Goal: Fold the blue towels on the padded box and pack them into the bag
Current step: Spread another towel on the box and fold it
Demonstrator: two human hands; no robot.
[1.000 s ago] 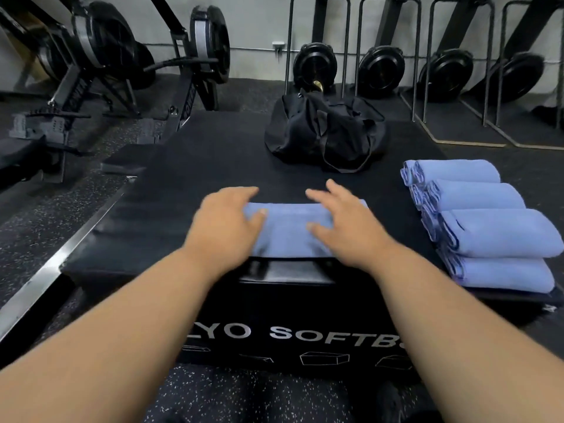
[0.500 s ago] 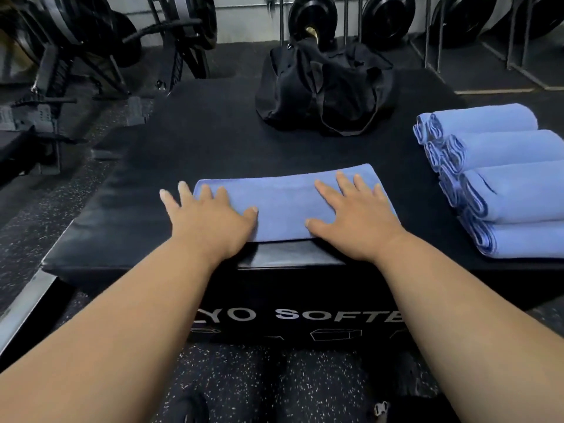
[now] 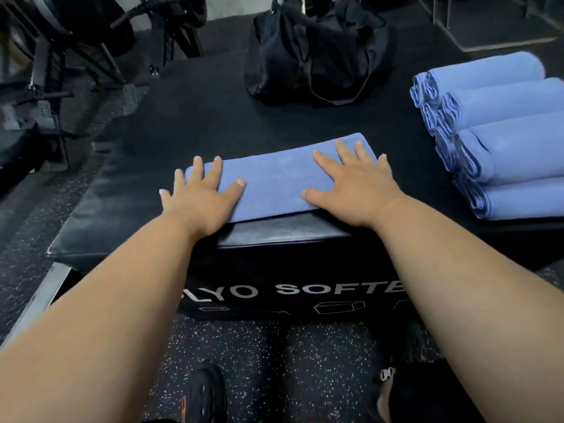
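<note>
- A folded blue towel (image 3: 274, 175) lies flat along the near edge of the padded box (image 3: 137, 154), its long side parallel to that edge.
- The left hand (image 3: 201, 196) is laid flat on the towel's left end with fingers spread and straight; its outer fingers reach past the towel's end onto the box top. Nothing is gripped.
- The right hand (image 3: 354, 184) is pressed flat on the towel's right end, fingers likewise straight and spread, and nothing is pinched.
- The middle of the towel is left bare between the two hands.
- A stack of rolled towels (image 3: 503, 138) is set near the right edge of the box, well apart from the hands.
- The black bag (image 3: 317, 53) is placed at the far edge, beyond the towel.
- Risk is judged as follows: since the towel sits just beside the near edge, it could be dragged off the box if the hands are drawn back while pressing.
- The folded layers could be shifted or creased if the palms slide unevenly.
- The fold could fall open during the carry to the bag if the towel is lifted by one end only.
</note>
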